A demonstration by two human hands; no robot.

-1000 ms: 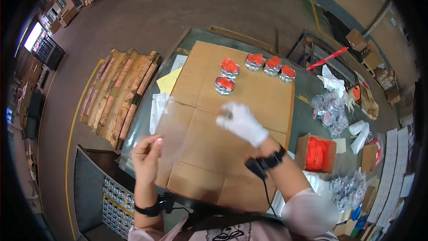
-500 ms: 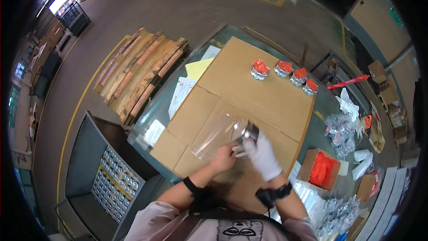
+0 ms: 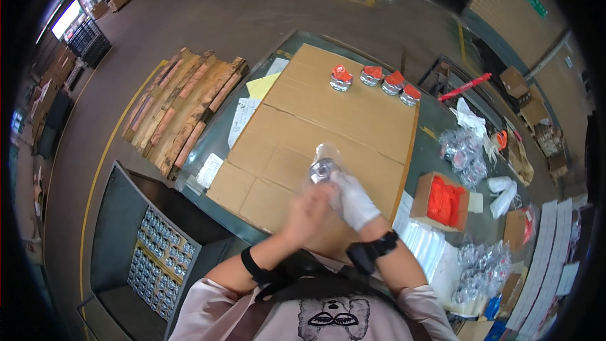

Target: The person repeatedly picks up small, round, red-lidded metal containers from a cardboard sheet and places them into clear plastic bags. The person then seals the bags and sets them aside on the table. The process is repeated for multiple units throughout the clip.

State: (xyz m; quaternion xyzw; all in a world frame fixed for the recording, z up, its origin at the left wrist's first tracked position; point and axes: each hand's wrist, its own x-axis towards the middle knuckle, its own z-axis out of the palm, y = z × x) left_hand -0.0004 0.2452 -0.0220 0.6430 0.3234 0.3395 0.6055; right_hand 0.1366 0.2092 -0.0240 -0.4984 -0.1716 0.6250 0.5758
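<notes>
Above the cardboard sheet [image 3: 265,132], a shiny round metal part [image 3: 323,168] sits in a clear plastic bag [image 3: 326,149]. In a white glove, my right hand [image 3: 355,202] is closed on the right side of the bagged part. My bare left hand [image 3: 309,211] is curled at its near side, with fingers gathered on the plastic. Motion blurs the left fingers, and part of the bag is hidden behind both hands. Along the far right of the cardboard stand several similar metal parts topped with red plastic, one of them a red-topped part [image 3: 341,78].
An orange-red plastic-filled carton [image 3: 421,198] stands right on the table, near bagged parts [image 3: 464,155] and flat clear bags [image 3: 421,249]. At lower left is a dark metal bin [image 3: 110,233] holding rows of metal parts [image 3: 158,246]. Beyond lies a wooden pallet [image 3: 183,107].
The plastic bag, spread out flat to the left before, is now gathered around the metal part. Both hands have drawn closer together, and the view has shifted slightly.
</notes>
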